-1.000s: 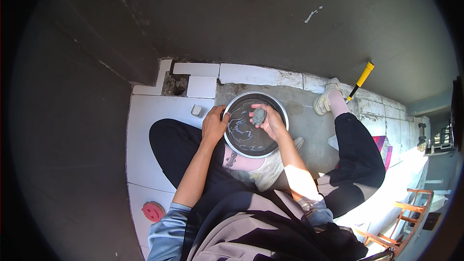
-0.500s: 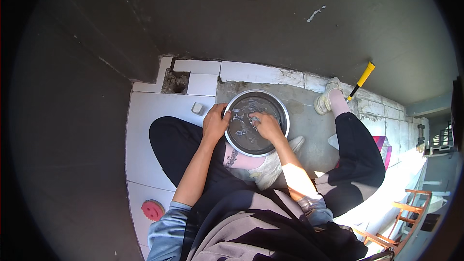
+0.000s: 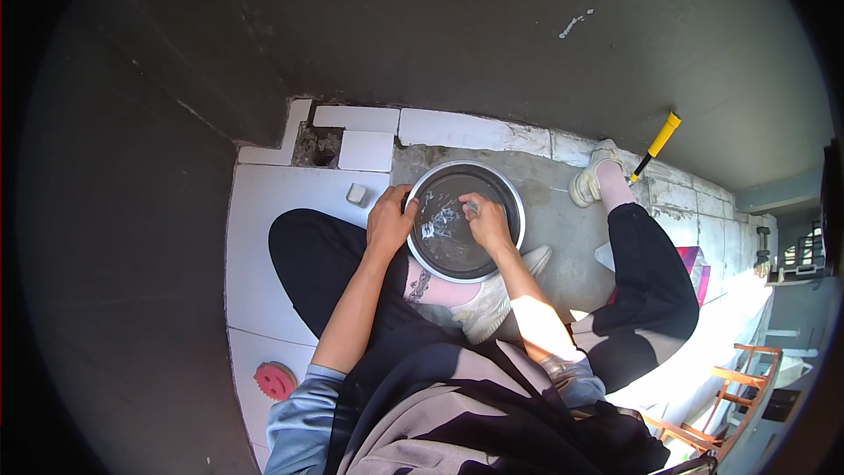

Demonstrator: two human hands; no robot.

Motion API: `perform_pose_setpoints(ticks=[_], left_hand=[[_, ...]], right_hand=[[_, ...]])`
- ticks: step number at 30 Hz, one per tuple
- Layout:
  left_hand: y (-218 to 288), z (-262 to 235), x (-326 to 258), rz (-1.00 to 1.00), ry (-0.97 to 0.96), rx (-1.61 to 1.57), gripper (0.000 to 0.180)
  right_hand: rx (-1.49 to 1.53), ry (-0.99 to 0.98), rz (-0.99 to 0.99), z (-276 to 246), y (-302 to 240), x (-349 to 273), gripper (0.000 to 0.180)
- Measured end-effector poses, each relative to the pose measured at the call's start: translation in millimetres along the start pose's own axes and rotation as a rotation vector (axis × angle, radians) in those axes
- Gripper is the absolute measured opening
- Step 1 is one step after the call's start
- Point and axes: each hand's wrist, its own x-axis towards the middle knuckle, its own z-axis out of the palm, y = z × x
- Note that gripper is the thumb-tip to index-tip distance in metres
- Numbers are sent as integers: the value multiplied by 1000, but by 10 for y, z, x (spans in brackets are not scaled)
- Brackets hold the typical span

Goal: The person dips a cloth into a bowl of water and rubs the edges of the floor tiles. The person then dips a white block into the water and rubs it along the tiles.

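A round metal basin (image 3: 519, 242) with a bright rim rests between my legs, partly over my shoe. Grey, wet-looking liquid (image 3: 453, 251) lies in it, with light glints on the surface. My left hand (image 3: 389, 218) grips the basin's left rim, thumb on the inner side and fingers outside. Inside the basin, toward its right side, my right hand (image 3: 486, 222) is curled with thumb and fingertips drawn together. Whether anything small sits between those fingers is hidden.
Left of the basin a small whitish block (image 3: 357, 194) stands on white tiles (image 3: 290, 189). A pink sponge (image 3: 275, 381) with a smiling face lies nearer. A yellow-handled tool (image 3: 665, 134) leans on the dark wall (image 3: 457, 35). Behind the tiles is a broken hole (image 3: 323, 148).
My right hand has drawn slightly right and up from the liquid, and its fingers have curled in. The glints on the surface have shifted. My left hand stays on the rim.
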Motion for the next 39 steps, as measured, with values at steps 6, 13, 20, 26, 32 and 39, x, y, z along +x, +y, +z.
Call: perform_pose_setpoints(ticks=[6,13,20,26,32,39], left_hand=[[-3,-14,-11,-16,-1,-18,28],[-23,2,-7,3,-1,12,28],[11,-4,-3,-4,-6,-1,28],[35,-15,-9,-11,-13,-23,28],[-26,-14,-10,-20,-18,-22,28],[21,-16,-9,-7,-12,-20,27]], right_hand=[[-328,132,-111,-14,-117,-65,16],[-489,116,-32,-98,-308,-118,22],[-553,147,-514,59,-23,-149,22],[-410,114,-209,8,-44,-64,21],[-406,189,-77,-119,-348,-57,29],[-320,197,-95,-152,-270,-41,26]])
